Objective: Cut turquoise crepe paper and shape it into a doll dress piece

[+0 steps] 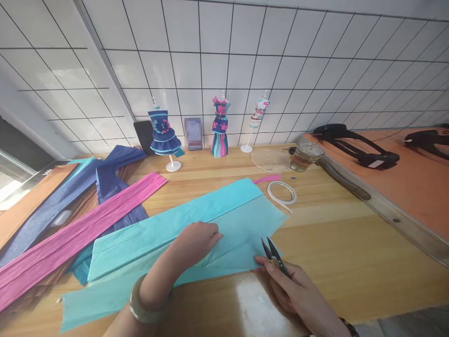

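Observation:
A turquoise sheet of thin crepe-like paper (245, 224) lies across the table, with a brighter folded strip (140, 234) of the same colour along its far side. My left hand (199, 238) rests on the sheet near its middle, fingers curled in and thumb against them. What it pinches, if anything, is hidden under the hand. In my right hand (294, 290) are thread snips (275, 255), blades apart and pointing up and left over the sheet's near right corner. The right fingertips are at the sheet's near edge.
Pink (105, 215) and dark blue paper strips (119, 168) overlap at left. Behind stand three small dressed mannequins (220, 126) and a phone (193, 134). A tape roll (281, 192), a clear disc (270, 160) and a glass jar (306, 157) lie right of centre, by black devices (358, 145).

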The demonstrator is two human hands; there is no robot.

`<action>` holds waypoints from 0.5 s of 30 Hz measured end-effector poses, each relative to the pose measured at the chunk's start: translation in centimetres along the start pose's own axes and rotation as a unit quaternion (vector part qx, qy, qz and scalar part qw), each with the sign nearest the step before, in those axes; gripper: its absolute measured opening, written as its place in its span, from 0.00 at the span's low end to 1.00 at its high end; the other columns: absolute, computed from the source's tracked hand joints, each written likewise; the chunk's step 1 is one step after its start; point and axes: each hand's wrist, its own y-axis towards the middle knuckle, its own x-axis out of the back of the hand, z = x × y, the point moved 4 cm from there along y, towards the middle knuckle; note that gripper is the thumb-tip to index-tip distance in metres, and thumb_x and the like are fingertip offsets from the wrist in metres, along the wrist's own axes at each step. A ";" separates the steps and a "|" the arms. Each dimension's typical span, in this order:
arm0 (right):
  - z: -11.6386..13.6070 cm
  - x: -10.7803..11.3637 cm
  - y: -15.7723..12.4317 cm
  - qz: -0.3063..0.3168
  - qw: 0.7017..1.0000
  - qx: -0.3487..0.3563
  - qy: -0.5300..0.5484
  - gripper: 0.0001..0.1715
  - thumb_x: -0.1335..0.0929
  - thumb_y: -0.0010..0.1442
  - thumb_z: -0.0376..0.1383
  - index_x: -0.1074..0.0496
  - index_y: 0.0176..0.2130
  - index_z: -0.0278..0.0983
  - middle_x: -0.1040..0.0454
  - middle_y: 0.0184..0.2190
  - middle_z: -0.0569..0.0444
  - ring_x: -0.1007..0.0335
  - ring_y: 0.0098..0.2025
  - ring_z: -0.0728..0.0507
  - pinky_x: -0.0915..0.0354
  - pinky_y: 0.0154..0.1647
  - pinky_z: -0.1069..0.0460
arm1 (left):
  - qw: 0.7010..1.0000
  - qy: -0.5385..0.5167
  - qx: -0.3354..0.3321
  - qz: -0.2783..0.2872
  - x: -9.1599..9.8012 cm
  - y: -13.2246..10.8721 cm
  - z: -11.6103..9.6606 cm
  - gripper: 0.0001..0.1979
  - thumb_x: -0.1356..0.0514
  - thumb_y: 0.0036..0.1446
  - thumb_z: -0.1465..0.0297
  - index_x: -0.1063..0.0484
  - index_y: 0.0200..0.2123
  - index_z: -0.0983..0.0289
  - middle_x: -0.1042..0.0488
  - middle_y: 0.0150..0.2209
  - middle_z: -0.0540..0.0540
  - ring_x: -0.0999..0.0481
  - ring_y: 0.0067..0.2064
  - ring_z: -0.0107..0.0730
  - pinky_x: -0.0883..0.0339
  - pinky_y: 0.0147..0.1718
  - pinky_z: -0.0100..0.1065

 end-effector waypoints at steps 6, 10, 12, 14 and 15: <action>-0.2 0.3 -0.1 -0.005 0.998 0.046 0.038 0.40 0.28 0.40 0.54 0.29 0.46 0.31 0.57 0.12 0.68 0.64 0.14 0.57 0.65 0.15 0.59 | 0.996 -0.061 0.017 0.060 0.1 -0.2 0.7 0.18 0.50 0.53 0.52 0.31 0.29 0.59 0.27 0.29 0.50 0.30 0.31 0.34 0.43 0.25 0.30; -0.7 0.7 -0.3 0.003 0.995 0.080 0.062 0.33 0.28 0.41 0.52 0.25 0.42 0.33 0.54 0.11 0.67 0.62 0.14 0.57 0.63 0.15 0.59 | 0.989 -0.097 0.018 0.108 0.3 -0.7 0.8 0.22 0.44 0.45 0.47 0.30 0.31 0.60 0.27 0.31 0.49 0.29 0.32 0.33 0.40 0.26 0.29; -0.7 0.9 -0.3 -0.006 0.993 0.098 0.071 0.28 0.27 0.41 0.51 0.23 0.37 0.35 0.43 0.13 0.62 0.60 0.14 0.57 0.60 0.14 0.58 | 0.986 -0.109 0.014 0.126 0.5 -0.9 0.9 0.22 0.43 0.43 0.47 0.30 0.31 0.60 0.27 0.32 0.49 0.29 0.32 0.33 0.40 0.26 0.29; -0.7 1.1 -0.3 -0.011 0.992 0.105 0.076 0.25 0.27 0.40 0.51 0.22 0.33 0.36 0.37 0.18 0.58 0.58 0.15 0.57 0.58 0.14 0.57 | 0.982 -0.125 0.016 0.144 0.6 -1.1 1.0 0.22 0.41 0.42 0.48 0.30 0.33 0.60 0.27 0.33 0.49 0.28 0.33 0.33 0.39 0.27 0.29; -0.7 1.0 -0.2 -0.005 0.992 0.100 0.078 0.24 0.27 0.41 0.50 0.22 0.33 0.36 0.38 0.17 0.58 0.58 0.14 0.57 0.59 0.14 0.57 | 0.979 -0.138 0.018 0.151 0.6 -1.1 1.1 0.23 0.41 0.42 0.49 0.30 0.34 0.60 0.27 0.34 0.50 0.28 0.34 0.33 0.39 0.28 0.29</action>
